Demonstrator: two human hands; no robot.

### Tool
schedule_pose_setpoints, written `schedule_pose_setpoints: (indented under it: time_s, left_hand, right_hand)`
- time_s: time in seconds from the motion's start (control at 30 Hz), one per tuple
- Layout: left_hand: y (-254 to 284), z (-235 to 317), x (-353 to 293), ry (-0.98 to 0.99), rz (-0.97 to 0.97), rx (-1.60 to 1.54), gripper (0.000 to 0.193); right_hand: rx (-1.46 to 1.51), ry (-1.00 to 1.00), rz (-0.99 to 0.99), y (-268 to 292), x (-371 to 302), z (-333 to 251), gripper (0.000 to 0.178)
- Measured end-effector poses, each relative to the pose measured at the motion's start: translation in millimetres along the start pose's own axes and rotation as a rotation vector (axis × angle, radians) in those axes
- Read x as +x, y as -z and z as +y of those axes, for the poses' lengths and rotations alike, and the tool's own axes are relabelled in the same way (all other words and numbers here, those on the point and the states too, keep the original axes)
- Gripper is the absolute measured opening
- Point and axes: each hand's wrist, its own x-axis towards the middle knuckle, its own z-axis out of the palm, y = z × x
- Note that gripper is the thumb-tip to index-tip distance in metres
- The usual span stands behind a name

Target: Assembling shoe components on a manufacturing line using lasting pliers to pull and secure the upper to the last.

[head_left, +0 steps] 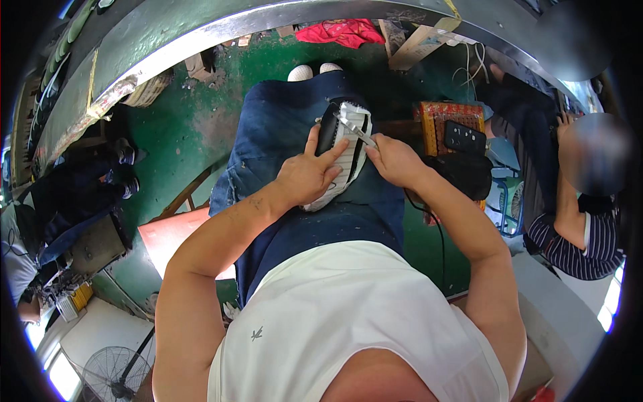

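Across my lap, on a dark blue apron, lies a partly made shoe, with a pale ribbed surface, ragged white edges and black parts facing up. My left hand holds it from the left, some fingers stretched along and over its surface, the thumb lower down. In my right hand, fingers are closed round the handle of a silver metal hand tool, which looks like pincers. Its head touches the shoe near the far end; the exact shape of the jaws is too small to tell.
A metal-edged bench curves across the far side. To my right, a black phone lies on a beaded seat beside a black bag. A striped-shirted co-worker sits further right. A pinkish board is at my left.
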Motion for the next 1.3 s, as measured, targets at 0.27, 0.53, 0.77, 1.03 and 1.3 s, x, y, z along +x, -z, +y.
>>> schedule_pose_setpoints:
  time_s: [0.27, 0.53, 0.77, 1.03, 1.3]
  left_hand:
    - [-54, -29, -34, 0.115, 0.371, -0.57, 0.077]
    - [2, -15, -39, 0.112, 0.001, -0.538, 0.107]
    - [114, 23, -55, -0.226, 0.504, -0.793, 0.089]
    - [58, -28, 53, 0.185, 0.101, -0.752, 0.067]
    - [-17, -2, -28, 0.299, 0.356, -0.66, 0.025]
  right_hand:
    - [-0.073, 0.032, -0.181, -10, -33, -8, 0.039]
    - [0.07, -0.13, -0.288, -16, -50, -1, 0.039]
    - [0.661, -0.258, 0.119, -20, -68, 24, 0.035]
    - [0.606, -0.28, -0.114, -7, -72, 7, 0.025]
    - [0.224, 0.017, -0.297, 15, -69, -13, 0.034]
